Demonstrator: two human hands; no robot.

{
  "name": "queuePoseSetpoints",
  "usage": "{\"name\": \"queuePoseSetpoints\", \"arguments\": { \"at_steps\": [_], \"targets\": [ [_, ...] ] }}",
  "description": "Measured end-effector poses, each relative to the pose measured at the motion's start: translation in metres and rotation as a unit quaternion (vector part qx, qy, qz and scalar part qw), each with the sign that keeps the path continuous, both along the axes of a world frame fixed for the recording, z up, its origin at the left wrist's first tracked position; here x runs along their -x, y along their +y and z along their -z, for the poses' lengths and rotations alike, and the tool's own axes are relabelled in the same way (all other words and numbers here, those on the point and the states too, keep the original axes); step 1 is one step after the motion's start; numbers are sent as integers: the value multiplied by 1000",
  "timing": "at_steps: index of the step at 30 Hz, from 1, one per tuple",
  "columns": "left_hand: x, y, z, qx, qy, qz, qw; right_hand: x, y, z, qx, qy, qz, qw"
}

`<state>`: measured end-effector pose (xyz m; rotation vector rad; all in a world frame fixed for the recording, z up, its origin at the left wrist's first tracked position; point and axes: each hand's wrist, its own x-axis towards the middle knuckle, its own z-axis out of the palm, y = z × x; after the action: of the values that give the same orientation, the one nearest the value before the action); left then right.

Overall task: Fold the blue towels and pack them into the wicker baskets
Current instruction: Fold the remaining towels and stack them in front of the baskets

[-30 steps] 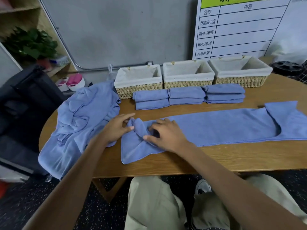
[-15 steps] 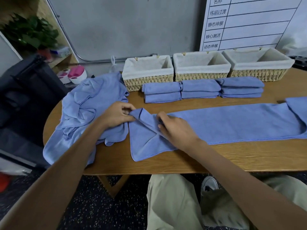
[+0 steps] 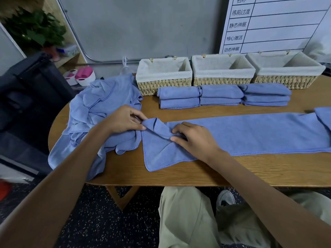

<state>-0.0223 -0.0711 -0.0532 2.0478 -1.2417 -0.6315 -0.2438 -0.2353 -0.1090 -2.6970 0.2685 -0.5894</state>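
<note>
In the head view, a long blue towel (image 3: 250, 133) lies flat across the wooden table (image 3: 250, 169), in front of the row of three wicker baskets (image 3: 223, 68). Its left end is rumpled, with a fold of cloth standing up in a ridge. The left hand (image 3: 123, 120) pinches the far left corner of that towel between thumb and fingertips, fingers curled over the hem. The right hand (image 3: 193, 138) lies on the towel just right of the ridge, its fingertips bent down and gripping the raised fold, thumb tucked against the cloth.

Between the long towel and the baskets sit three stacks of folded towels (image 3: 222, 95), side by side and touching, each two high, just in front of the baskets. The baskets have pale cloth liners and hold nothing that can be seen.

Left of the baskets, a heap of unfolded towels (image 3: 100, 111) covers the rounded end of the table and hangs over its edge; the left forearm crosses above it.

Behind the baskets, a white chart board (image 3: 275, 24) leans against the grey wall. Well to the left of the baskets stands a green plant (image 3: 35, 31) on a shelf.
</note>
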Motion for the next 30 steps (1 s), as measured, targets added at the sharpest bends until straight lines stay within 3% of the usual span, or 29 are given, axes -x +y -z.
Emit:
{"name": "queuePoseSetpoints", "arguments": {
  "at_steps": [6,10,14,20,27,30],
  "targets": [
    [0,5,3,29,-51,-23,998,5,7,-1,-43,-99,19,994],
    [-2,6,6,23,-52,-26,998,3,10,-1,34,-21,9,999],
    [0,8,8,14,-50,-23,998,-1,10,1,78,-7,4,997],
    [2,8,8,17,-51,-36,998,0,3,-6,-86,3,44,995],
    [3,8,10,17,-50,-39,998,-5,4,-3,-304,-28,41,951],
    [3,6,12,25,-61,-42,997,-4,10,-8,-331,-60,27,941]
  ]
}}
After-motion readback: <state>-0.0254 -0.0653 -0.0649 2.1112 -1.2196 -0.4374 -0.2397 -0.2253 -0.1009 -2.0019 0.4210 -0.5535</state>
